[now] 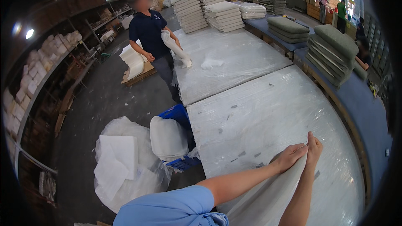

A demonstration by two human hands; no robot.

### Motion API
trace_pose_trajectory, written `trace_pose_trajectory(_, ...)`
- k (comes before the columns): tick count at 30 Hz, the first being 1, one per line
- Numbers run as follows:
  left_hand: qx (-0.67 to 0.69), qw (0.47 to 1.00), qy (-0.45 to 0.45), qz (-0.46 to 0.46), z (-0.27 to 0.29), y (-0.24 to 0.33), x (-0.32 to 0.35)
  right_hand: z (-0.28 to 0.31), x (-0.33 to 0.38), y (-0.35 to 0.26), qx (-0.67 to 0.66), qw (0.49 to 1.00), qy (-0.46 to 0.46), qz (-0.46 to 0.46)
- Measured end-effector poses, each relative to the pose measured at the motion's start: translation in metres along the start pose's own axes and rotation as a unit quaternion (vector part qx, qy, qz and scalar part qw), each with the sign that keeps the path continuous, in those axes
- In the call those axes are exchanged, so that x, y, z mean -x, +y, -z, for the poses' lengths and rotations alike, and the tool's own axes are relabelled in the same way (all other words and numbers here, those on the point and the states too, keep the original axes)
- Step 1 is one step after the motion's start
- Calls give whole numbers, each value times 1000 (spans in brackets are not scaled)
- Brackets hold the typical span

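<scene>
One L hand (292, 157) & one R hand (314, 148), both bare, meet side by side; fingers of each curled in narrow on the far edge of a pale grey, soft-looking sheet-like piece (270, 194); exact fingertip hold hidden, can't tell; piece runs from hands back to lower edge of view, matte w/ long soft folds, partly blocked by L forearm (243, 183) & R forearm (299, 201); under it, a big white tabletop wrapped in shiny, wrinkled clear film (259, 117), w/ small flat dark scraps (241, 153) scattered on it; a straight gap, then a 2nd film-wrapped top bearing a crumpled white wad (211, 63).

L of table: bright blue plastic crate (183, 164) w/ smooth, rounded white pads (167, 138) stacked in it; next to it, bulging see-through plastic bag (153, 182) w/ flat white slabs (125, 148) on top; past those, co-worker in navy shirt (146, 31) at table edge, long limp white piece (172, 46) by the arm; far end, tall stacks of flat off-white pads (188, 11); R side, long blue-topped bench (362, 117) w/ stack of thick grey-green cushions (331, 54), partly blocking a person (363, 54) behind.
</scene>
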State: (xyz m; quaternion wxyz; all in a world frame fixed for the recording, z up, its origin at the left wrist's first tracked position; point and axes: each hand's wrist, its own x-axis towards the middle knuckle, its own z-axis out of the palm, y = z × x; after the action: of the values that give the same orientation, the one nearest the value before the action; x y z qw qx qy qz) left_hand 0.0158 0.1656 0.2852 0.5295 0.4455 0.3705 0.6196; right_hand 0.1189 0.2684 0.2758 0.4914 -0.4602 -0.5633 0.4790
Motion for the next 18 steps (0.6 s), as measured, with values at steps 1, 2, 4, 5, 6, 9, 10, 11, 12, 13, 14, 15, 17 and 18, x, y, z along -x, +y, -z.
trace_pose_trajectory(1,5,1000,4,-3,2,1,-1,-3,-2,1,-12,1000,0,2)
trace_pose_trajectory(2,9,1000,4,2,4,1,-1,-5,-1,0,-21,1000,-1,4)
trace_pose_trajectory(4,15,1000,3,12,10,3,-1,-11,0,0,-25,1000,4,8)
trace_pose_trajectory(5,15,1000,7,11,13,2,-1,-14,0,-1,-19,1000,8,9)
trace_pose_trajectory(6,14,1000,11,9,16,2,-2,-18,-1,-2,-13,1000,13,11)
trace_pose_trajectory(9,30,999,14,12,22,3,-4,-26,-3,-2,-6,1000,17,13)
trace_pose_trajectory(10,38,999,14,15,24,4,-5,-27,-4,-2,-8,1000,11,16)
trace_pose_trajectory(11,34,999,17,10,26,5,-4,-30,-3,-2,-13,1000,5,17)
trace_pose_trajectory(12,30,999,20,5,28,6,-3,-31,-3,-3,-18,1000,-1,19)
trace_pose_trajectory(13,26,999,22,-1,30,7,-2,-34,-3,-3,-16,1000,3,19)
trace_pose_trajectory(14,28,999,24,3,33,8,-1,-38,-1,-4,-14,1000,6,18)
trace_pose_trajectory(15,30,999,25,6,35,9,0,-41,1,-5,-11,1000,9,17)
trace_pose_trajectory(17,32,999,26,5,37,10,1,-43,1,-6,-18,1000,1,12)
trace_pose_trajectory(18,31,999,25,1,38,10,2,-43,1,-6,-21,1000,-3,10)
